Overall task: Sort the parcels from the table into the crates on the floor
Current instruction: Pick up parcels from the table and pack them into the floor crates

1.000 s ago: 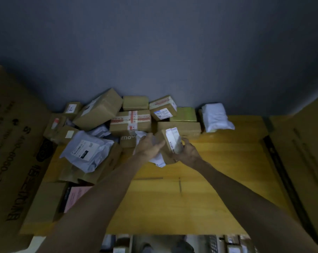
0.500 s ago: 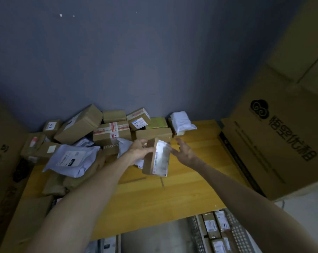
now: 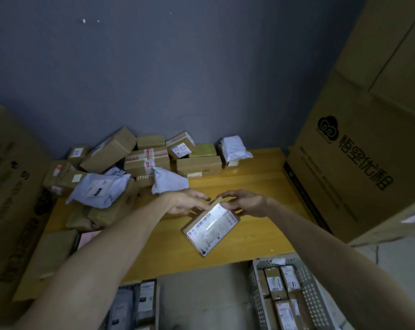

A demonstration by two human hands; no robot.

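The person is holding a small parcel in both hands, just above the bare wood near the front edge of the desk. It is a flat brown cardboard box, and it is tilting with its white barcoded label facing up toward the camera. The left hand is gripping the box's far end from the left, with the fingers curling over its upper edge. The right hand is pinching the far corner from the right, with the fingertips lying on top and the thumb sitting underneath. A pile of parcels is crowding the back left corner of the desk: brown boxes, one crossed with red-printed tape, are leaning on one another. A grey mailing bag is lying across the front of the pile, and a crumpled white bag is sitting just beside it. A white-wrapped packet is resting at the back edge, slightly apart from the pile. On the floor below the front edge, a white perforated crate is holding labelled boxes at the right. A darker crate is holding packets further left. Large printed cartons are standing against the desk's right edge.
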